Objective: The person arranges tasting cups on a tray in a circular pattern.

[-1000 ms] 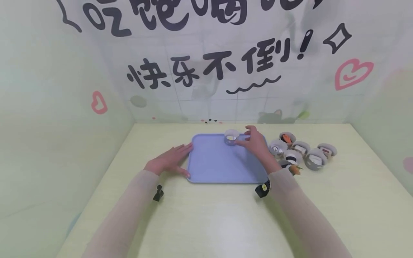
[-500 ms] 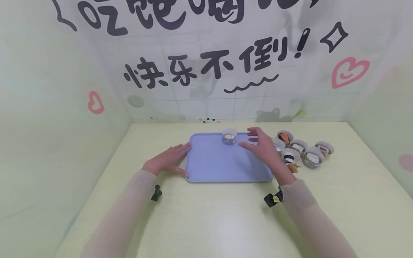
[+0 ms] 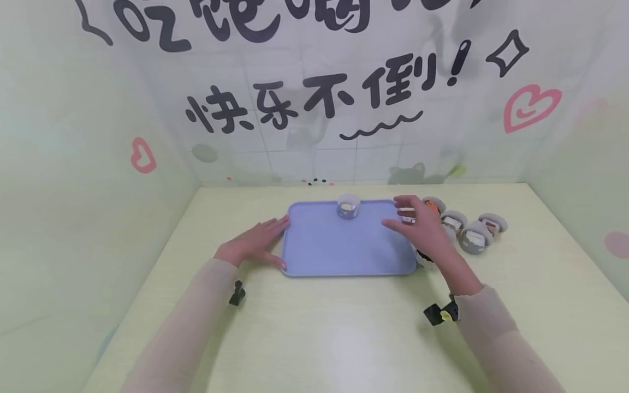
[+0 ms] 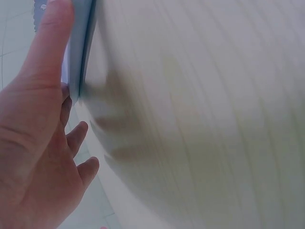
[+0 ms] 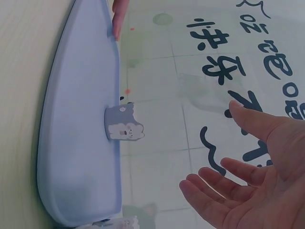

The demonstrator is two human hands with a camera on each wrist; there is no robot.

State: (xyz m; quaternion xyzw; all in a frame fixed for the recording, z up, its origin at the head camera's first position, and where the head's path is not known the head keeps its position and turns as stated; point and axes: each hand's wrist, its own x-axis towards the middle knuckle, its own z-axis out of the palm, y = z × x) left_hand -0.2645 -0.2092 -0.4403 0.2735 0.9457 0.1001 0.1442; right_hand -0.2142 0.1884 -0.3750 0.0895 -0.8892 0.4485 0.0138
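Note:
A light blue rectangular tray lies on the table. At its far edge stands a small grey paper cup with something white and yellow in it; in the right wrist view, that cup bears a white animal print. My left hand touches the tray's left edge with straight fingers, the thumb near the front corner. Over the tray's right end hovers my right hand, fingers spread and bent a little, with nothing in its grasp. It partly hides the cups beyond it.
To the tray's right, several similar cups cluster on the table, among them one with orange food and a grey one. Walls with lettering and drawings enclose the table at the back and sides.
My right hand has let go of the cup at the tray's far edge and moved right, toward the clustered cups. The left hand stays at the tray's left edge.

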